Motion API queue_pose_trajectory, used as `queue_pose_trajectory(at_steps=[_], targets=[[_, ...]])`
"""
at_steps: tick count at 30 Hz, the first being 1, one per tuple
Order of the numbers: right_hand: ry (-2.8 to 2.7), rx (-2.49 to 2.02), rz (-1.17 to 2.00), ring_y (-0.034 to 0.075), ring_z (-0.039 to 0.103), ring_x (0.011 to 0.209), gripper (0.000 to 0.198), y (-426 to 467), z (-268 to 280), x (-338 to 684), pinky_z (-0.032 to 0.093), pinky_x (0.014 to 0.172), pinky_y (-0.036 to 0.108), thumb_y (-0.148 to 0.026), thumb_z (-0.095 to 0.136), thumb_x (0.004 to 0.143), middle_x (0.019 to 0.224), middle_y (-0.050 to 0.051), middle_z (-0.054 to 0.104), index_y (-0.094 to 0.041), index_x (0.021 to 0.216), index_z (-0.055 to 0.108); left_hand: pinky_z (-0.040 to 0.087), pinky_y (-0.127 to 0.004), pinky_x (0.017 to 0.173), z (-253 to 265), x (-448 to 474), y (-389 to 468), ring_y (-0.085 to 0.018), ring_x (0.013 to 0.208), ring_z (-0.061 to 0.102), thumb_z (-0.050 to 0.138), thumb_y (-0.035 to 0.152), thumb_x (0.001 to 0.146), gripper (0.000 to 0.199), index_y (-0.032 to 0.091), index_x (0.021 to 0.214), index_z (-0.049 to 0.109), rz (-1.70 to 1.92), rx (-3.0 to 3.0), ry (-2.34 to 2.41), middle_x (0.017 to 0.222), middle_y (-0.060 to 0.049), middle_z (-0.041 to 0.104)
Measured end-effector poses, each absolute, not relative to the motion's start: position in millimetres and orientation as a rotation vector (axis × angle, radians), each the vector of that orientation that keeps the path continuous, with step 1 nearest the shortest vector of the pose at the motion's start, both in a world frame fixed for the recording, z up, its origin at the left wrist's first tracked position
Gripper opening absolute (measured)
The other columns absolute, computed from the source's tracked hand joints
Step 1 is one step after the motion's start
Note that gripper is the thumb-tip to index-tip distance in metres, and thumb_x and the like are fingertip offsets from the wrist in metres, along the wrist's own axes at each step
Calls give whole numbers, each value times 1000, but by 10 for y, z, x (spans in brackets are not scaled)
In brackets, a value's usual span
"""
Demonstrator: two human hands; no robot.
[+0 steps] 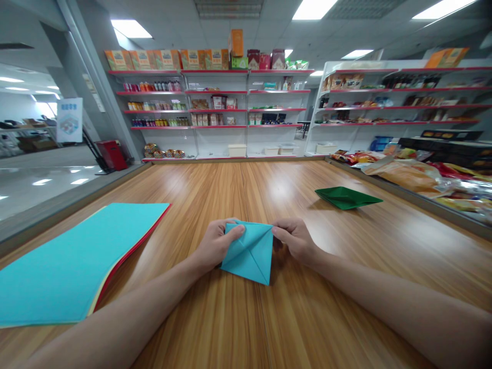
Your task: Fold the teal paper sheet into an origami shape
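Note:
A folded square of light-blue paper [251, 256] is held up a little over the wooden table, with crease lines running across its face. My left hand [219, 241] grips its left upper edge, the thumb lying flat on the front and the other fingers behind. At the upper right corner, my right hand [294, 238] pinches the paper between thumb and fingers. The fingers behind the sheet are partly hidden. To the right, farther back, lies a folded dark-green paper piece [348, 198], its edges slightly raised.
A stack of coloured sheets [84, 256], blue on top with cream and red below, lies at the left of the table [200, 328]. Packaged snacks [415, 177] pile up beyond the right edge. Stocked shelves [215, 110] stand behind, and a red box [112, 155] is at back left.

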State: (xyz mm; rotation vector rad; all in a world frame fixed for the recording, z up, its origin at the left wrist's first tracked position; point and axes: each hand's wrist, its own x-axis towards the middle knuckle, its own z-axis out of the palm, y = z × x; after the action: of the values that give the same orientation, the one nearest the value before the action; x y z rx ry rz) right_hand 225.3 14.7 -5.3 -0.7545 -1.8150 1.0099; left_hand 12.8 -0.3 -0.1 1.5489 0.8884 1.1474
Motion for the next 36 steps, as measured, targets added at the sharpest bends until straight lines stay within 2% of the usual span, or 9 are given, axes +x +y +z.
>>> queue_pose_trajectory(at_steps=[8,15,19,24,29,36], targets=[[-1830,-768,984,10,50,42,36,129,-22,2244,36,40,21,-34,49,85,46,0,53,-15,55,55,27,-21,46,15,124,-2,-8,52,37,60,42,78,36,14,59,51,1127,1544,868,63,1,44],[-1782,-822,972,9,46,38,36,126,-17,2216,33,37,20,-30,49,82,44,0,52,-15,50,53,26,-21,46,38,127,-16,-8,52,36,60,41,79,38,15,55,45,1143,1560,863,61,2,40],[-1789,-803,1050,9,45,38,37,142,-54,2228,31,37,20,-36,49,84,46,-1,50,-15,54,52,26,-21,45,22,126,-14,-7,51,35,60,41,79,37,15,56,46,1151,1551,876,59,3,39],[-1934,-744,1140,10,47,51,37,170,-84,2245,36,47,22,-43,52,86,56,-1,51,-13,63,57,29,-21,47,9,126,-17,-8,53,39,61,40,79,34,13,59,52,1131,1559,856,63,1,45],[-1989,-773,1106,9,41,50,50,172,-73,2219,33,48,23,-49,46,89,53,-1,46,-13,55,53,33,-23,50,19,131,-18,-10,56,43,60,41,80,33,10,68,62,1093,1612,827,66,-2,50],[-1943,-796,1159,7,33,46,55,192,-112,2214,27,44,23,-55,42,89,50,-2,39,-15,50,43,33,-22,50,26,138,-18,-10,56,44,61,42,79,33,11,70,64,1086,1588,842,67,-3,52]])
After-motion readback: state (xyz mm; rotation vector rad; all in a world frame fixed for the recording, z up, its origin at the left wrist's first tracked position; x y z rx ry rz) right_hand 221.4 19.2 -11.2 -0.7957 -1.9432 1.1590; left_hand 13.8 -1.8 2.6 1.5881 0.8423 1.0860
